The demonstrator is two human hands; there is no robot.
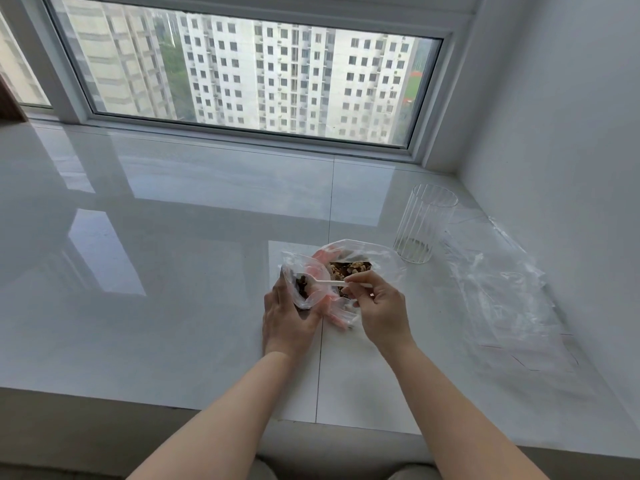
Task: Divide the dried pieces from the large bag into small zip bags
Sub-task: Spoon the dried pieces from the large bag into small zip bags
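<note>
White glossy sill under a wide window carries everything. Left hand grips a small zip bag (mouth open, dark pieces inside). Right hand pinches a white spoon reaching into it. Large bag lies just behind; a ribbed glass stands at two o'clock.

Small bag left of large bag; glass right.

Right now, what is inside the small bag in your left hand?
Dark dried pieces sit inside the small zip bag, with the bowl of the white spoon dipped in. My left hand covers the bag's bottom, so how full it is stays hidden.
</note>
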